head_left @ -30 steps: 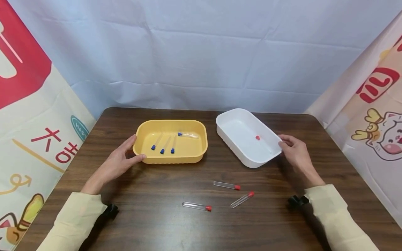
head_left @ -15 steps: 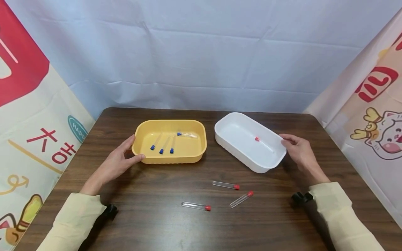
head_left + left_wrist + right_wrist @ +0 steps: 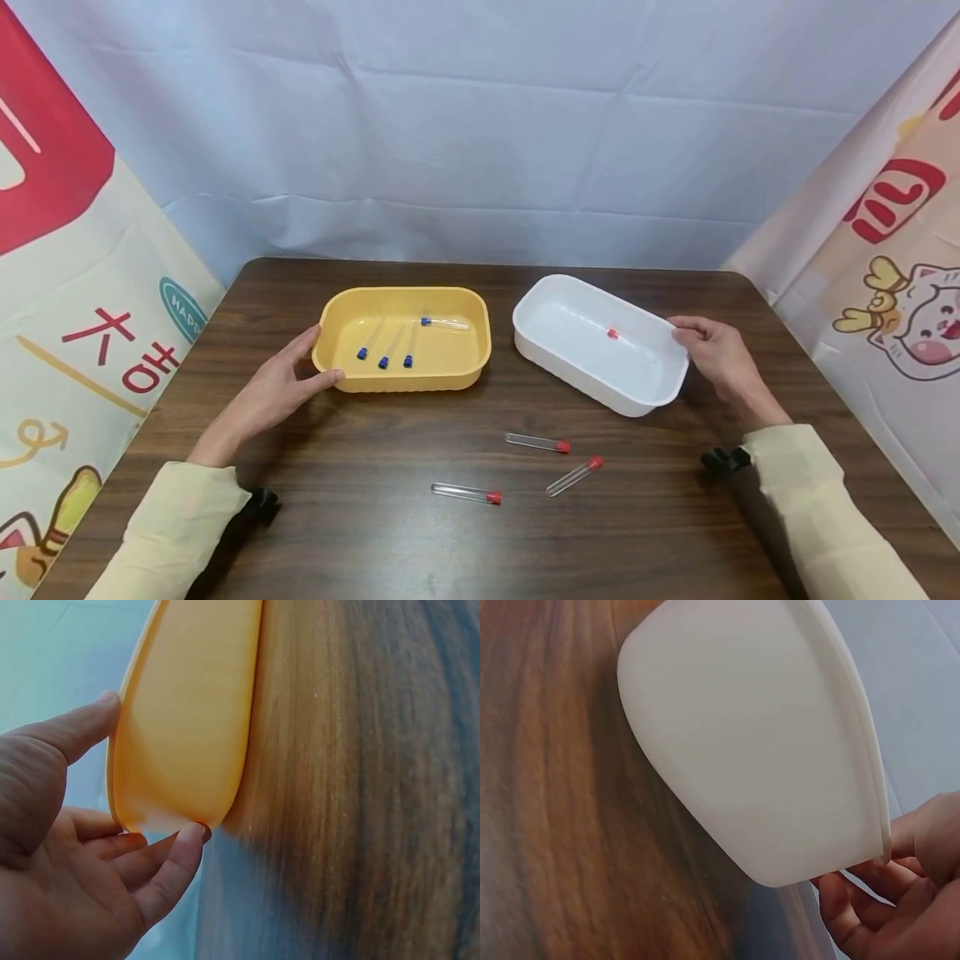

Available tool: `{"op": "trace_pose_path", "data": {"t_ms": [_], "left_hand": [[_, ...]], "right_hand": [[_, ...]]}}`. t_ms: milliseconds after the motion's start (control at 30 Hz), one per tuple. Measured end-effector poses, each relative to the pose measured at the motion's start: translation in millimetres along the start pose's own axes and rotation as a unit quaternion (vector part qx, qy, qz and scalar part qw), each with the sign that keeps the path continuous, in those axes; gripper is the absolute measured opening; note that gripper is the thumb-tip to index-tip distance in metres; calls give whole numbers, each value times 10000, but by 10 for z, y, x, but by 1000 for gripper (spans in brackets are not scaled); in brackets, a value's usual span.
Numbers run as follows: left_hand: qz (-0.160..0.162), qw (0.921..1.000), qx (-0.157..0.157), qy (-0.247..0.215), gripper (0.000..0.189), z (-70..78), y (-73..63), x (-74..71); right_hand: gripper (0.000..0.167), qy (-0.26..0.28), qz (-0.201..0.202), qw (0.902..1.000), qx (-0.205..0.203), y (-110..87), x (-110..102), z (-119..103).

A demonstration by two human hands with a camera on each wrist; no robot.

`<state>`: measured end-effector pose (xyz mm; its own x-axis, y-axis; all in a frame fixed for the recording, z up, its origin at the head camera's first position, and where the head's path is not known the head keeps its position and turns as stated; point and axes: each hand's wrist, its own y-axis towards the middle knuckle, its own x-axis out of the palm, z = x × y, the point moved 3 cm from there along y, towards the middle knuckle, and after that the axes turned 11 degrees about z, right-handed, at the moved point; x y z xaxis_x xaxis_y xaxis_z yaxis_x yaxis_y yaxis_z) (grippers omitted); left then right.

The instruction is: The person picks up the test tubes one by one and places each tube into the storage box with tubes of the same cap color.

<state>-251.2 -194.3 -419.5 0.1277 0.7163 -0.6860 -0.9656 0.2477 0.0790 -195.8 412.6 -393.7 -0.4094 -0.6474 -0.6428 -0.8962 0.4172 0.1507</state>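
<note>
A yellow tray (image 3: pixel 408 382) sits on the left of the table, holding several clear test tubes with blue caps (image 3: pixel 384 362). My left hand (image 3: pixel 273 392) grips its left end, thumb on the near corner's rim and fingers curled at the end wall, as the left wrist view (image 3: pixel 97 877) shows. To the right, a white tray (image 3: pixel 577 379) stands at an angle with one red-capped test tube (image 3: pixel 613 334) inside. My right hand (image 3: pixel 722 358) pinches its right end at the rim; in the right wrist view the fingers (image 3: pixel 840 907) curl below the edge.
Three red-capped test tubes lie on the brown table in front of the trays: one at the left (image 3: pixel 465 493), one farther back (image 3: pixel 537 442), one slanted (image 3: pixel 573 477). A pale cloth (image 3: pixel 480 133) hangs behind, and printed cloths (image 3: pixel 900 275) hang at the sides.
The white tray has turned, its right end swinging right and nearer while its far end came nearer too. My right hand moved right with it. My left hand and the yellow tray stay nearly still.
</note>
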Motion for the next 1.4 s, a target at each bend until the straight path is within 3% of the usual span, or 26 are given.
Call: {"op": "trace_pose_path", "data": {"t_ms": [667,1133,1400], "left_hand": [[73,9999,-65,100,99,11,-1,-3],[93,9997,-170,129,101,2,-10,11],[161,9995,-174,198,98,6,-51,12]], "right_hand": [[46,72,-442,9988,-216,181,-10,40],[47,-76,-490,9987,-106,308,45,5],[51,20,-325,9994,-146,288,32,38]]}}
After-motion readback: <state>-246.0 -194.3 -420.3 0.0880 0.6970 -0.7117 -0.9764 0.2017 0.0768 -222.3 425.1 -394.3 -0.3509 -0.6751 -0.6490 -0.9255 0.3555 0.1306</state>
